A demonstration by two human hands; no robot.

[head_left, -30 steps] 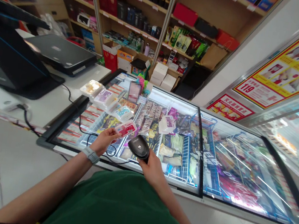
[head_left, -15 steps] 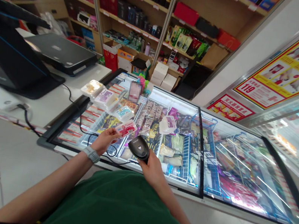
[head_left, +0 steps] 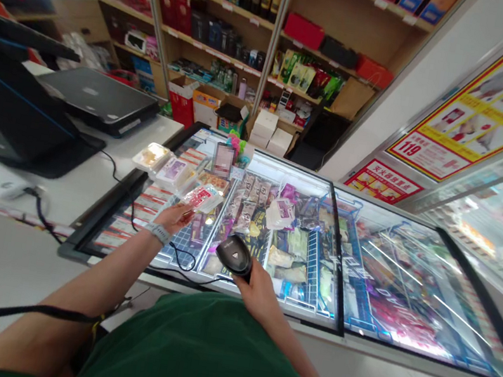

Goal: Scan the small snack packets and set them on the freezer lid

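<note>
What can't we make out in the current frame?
Head view: small print on the red-labelled pack at the left hand, too small and blurred.
Head view: the handle of the scanner, mostly covered by the right hand; its underside, turned away from the camera.
Head view: content of the upright panel, pixelated over.
Head view: the rest of the black terminal, cut off by the left edge.

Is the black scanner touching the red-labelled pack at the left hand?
Apart. The head view shows a clear gap across the freezer's glass top between the black scanner, held in the right hand, and the red-labelled pack.
</note>
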